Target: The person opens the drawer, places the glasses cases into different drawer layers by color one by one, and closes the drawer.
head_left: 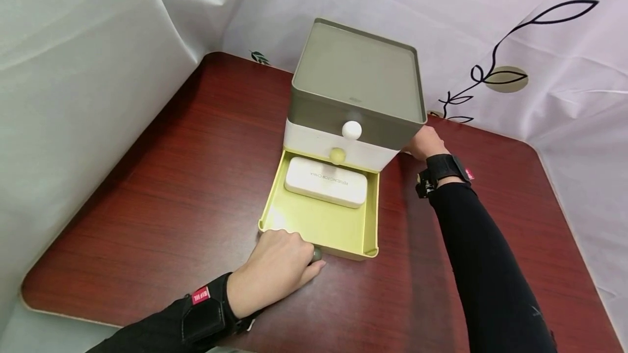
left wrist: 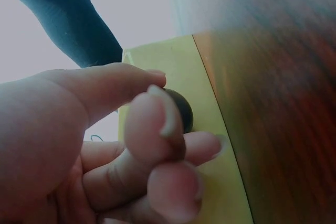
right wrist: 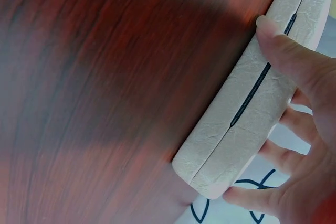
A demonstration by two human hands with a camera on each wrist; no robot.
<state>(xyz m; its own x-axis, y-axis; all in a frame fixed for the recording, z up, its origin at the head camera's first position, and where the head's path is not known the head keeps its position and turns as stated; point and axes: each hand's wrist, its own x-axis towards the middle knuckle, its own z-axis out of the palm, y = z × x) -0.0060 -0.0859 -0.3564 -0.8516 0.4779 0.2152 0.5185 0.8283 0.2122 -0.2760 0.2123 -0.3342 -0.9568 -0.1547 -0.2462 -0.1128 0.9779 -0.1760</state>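
A small drawer unit (head_left: 360, 70) stands on the table, its bottom yellow-green drawer (head_left: 304, 219) pulled out. Inside that drawer lies a white glasses case (head_left: 326, 181), near the back. My left hand (head_left: 277, 263) is at the drawer's front, thumb and curled fingers at its dark round knob (left wrist: 181, 111). To the right of the unit, my right hand (head_left: 428, 143) is partly hidden behind its corner. In the right wrist view, that hand grips another whitish glasses case (right wrist: 247, 135) with a dark slit along its seam, thumb on one side and fingers on the other.
The unit's upper drawers have a white knob (head_left: 351, 130) and a yellow-green knob (head_left: 337, 156); both drawers are closed. A reddish-brown wooden table (head_left: 196, 178) lies beneath. White cloth (head_left: 490, 31) with leaf drawings hangs behind and around it.
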